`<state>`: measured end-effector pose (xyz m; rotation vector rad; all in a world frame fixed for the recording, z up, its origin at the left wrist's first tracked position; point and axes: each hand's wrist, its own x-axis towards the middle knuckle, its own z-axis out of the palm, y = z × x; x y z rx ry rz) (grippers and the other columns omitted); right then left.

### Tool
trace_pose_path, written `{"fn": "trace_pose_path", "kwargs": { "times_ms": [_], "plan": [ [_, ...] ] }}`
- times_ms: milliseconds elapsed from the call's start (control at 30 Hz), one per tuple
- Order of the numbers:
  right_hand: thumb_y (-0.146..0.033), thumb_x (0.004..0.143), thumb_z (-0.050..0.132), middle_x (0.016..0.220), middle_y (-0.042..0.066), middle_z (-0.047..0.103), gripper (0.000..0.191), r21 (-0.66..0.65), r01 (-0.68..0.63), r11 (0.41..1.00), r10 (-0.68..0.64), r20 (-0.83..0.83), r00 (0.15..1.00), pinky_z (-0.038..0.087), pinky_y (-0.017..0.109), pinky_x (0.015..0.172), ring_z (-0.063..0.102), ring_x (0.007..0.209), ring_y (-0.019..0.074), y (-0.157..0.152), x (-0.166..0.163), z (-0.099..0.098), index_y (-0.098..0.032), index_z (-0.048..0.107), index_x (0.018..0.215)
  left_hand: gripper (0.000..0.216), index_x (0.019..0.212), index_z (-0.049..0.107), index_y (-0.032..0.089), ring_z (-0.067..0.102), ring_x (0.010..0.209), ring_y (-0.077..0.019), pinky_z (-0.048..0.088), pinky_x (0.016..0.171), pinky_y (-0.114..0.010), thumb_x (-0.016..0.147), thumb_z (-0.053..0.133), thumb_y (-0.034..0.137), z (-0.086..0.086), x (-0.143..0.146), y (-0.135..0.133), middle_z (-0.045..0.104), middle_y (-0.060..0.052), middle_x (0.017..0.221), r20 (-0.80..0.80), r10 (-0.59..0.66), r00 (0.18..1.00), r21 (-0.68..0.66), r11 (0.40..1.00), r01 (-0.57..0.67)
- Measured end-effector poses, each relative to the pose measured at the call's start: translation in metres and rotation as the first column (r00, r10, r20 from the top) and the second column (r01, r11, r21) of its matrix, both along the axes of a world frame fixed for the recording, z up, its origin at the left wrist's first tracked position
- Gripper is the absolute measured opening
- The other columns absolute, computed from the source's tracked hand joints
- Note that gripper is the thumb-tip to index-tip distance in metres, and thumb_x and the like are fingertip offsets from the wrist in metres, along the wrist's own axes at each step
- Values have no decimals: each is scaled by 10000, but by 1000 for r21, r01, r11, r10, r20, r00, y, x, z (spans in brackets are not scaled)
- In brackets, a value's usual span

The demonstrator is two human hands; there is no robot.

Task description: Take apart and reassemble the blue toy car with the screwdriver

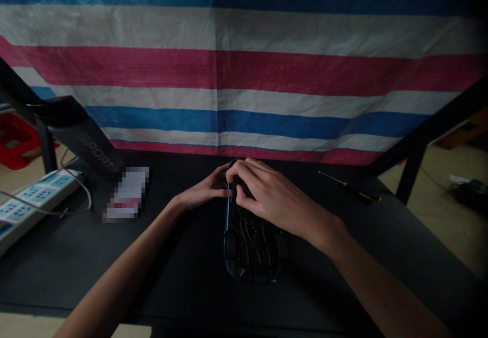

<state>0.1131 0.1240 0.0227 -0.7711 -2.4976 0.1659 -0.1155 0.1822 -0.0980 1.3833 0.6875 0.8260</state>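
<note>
A dark toy car (251, 249) with a blue edge lies upside down on the black table (183, 277), its wheels and underside facing up. My right hand (267, 193) rests over the car's far end with fingers curled and pressed onto it. My left hand (208, 188) reaches in from the left, and its fingertips pinch against the same far end. What the fingers grip there is hidden in the dim light.
A thin screwdriver (348, 184) with a yellow-marked handle lies at the right rear of the table. A white power strip (34, 201) with a cable sits at the left edge, beside a dark "SPORT" item (89, 147) and a blurred small box (127, 193). A striped tarp (244, 73) hangs behind.
</note>
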Motion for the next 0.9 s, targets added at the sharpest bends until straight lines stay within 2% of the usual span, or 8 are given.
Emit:
{"fn": "trace_pose_path", "kwargs": {
  "times_ms": [133,267,433,600,700,767,900],
  "plan": [
    [2,930,521,944,8,598,240,-21,-9,1000,9,-24,1000,500,356,878,569,927,178,3,-1,3,-236,502,925,893,1580,420,228,417,1548,-404,348,1262,-571,817,879,293,6,0,-1,534,-169,1598,-48,9,999,16,1000,-8],
    [34,909,489,895,6,592,296,-51,-19,999,15,-73,997,469,335,841,533,945,185,6,-5,2,-244,442,817,807,1517,481,210,456,1516,-387,370,1244,-550,820,875,307,6,0,0,552,-168,1575,-43,7,999,35,999,-5],
    [93,750,387,886,7,604,346,-128,-54,990,27,-206,978,493,329,868,562,1001,183,9,-16,-5,-241,455,807,778,1495,519,213,448,1523,-373,357,1251,-521,814,883,300,0,-2,4,585,-158,1538,-12,5,1000,57,998,-4],
    [16,662,373,787,-27,537,325,-262,-126,957,30,-341,940,461,302,742,576,810,159,19,-19,-8,-243,459,838,909,1596,425,225,455,1519,-380,340,1257,-560,816,885,310,0,-3,6,570,-181,1550,-19,-22,1000,32,999,23],
    [-46,634,392,712,-61,460,277,-358,-207,911,25,-452,892,392,296,671,506,686,142,30,-11,-11,-248,438,818,986,1657,332,250,449,1528,-360,314,1274,-572,836,874,316,2,-3,4,489,-186,1632,-28,-40,999,2,999,40],
    [-87,612,401,700,-63,426,254,-396,-234,888,-23,-546,837,346,300,647,453,667,143,38,1,-13,-252,427,803,996,1672,307,252,448,1532,-352,290,1287,-576,850,865,323,2,-3,3,468,-189,1651,-31,-43,999,-15,999,43],
    [-128,510,452,700,-61,328,341,-524,-258,812,-247,-708,661,286,288,625,412,708,163,53,37,-26,-263,377,814,998,1672,315,289,423,1557,-344,245,1310,-585,846,874,316,-1,-4,4,451,-171,1673,-22,-29,999,-31,999,28]
  ]
}}
